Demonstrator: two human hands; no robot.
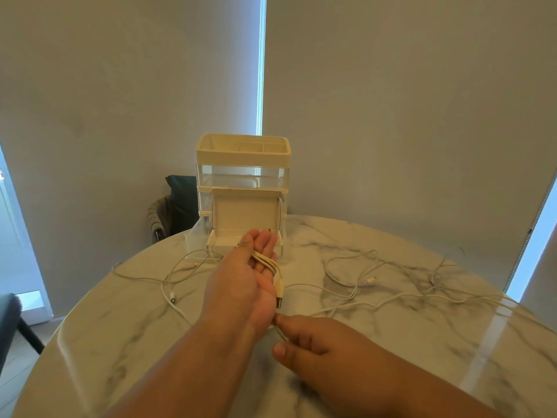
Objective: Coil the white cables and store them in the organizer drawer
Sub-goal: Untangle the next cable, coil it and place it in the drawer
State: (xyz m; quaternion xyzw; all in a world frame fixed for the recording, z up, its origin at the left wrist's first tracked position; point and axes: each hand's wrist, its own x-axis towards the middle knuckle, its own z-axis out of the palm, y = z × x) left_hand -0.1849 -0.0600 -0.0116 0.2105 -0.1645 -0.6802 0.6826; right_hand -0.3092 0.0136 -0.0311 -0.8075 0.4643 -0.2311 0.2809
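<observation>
White USB cable (266, 260) looped over flat left hand (241, 285), pinched by right hand (307, 342).
Loose cables (370, 279) are strewn alongside; the open drawer (197, 236) is set just beyond.

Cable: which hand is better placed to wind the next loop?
Right. The right hand pinches the cable beside the left hand, which lies open as the spool, loops across its palm.
</observation>
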